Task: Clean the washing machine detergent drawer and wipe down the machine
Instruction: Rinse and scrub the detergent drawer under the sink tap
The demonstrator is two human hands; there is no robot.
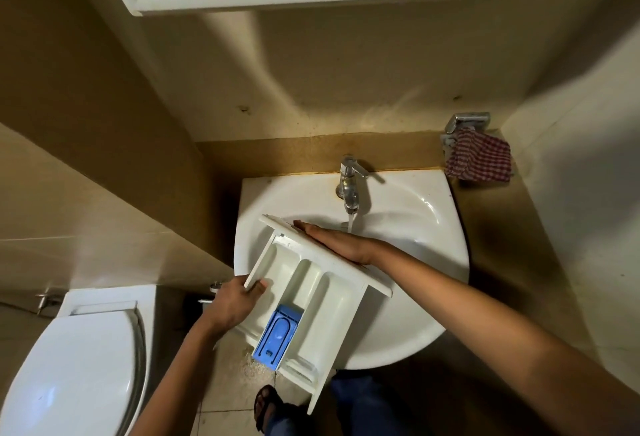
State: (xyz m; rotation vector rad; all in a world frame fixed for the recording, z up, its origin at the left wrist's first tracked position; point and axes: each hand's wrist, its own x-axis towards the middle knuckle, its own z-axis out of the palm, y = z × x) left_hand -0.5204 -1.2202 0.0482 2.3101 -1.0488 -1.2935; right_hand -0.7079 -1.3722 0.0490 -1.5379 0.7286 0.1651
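detergent drawer (311, 283) spans sink (415, 213) lengthwise, open-side up, front toward tap (348, 182).

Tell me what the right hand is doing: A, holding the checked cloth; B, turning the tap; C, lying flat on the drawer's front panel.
C: the right hand lies flat along the front panel of the detergent drawer, clear of the tap and the checked cloth.

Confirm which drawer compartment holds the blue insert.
The drawer's middle compartment: blue insert sits at its near end. The two beside it are bare white.
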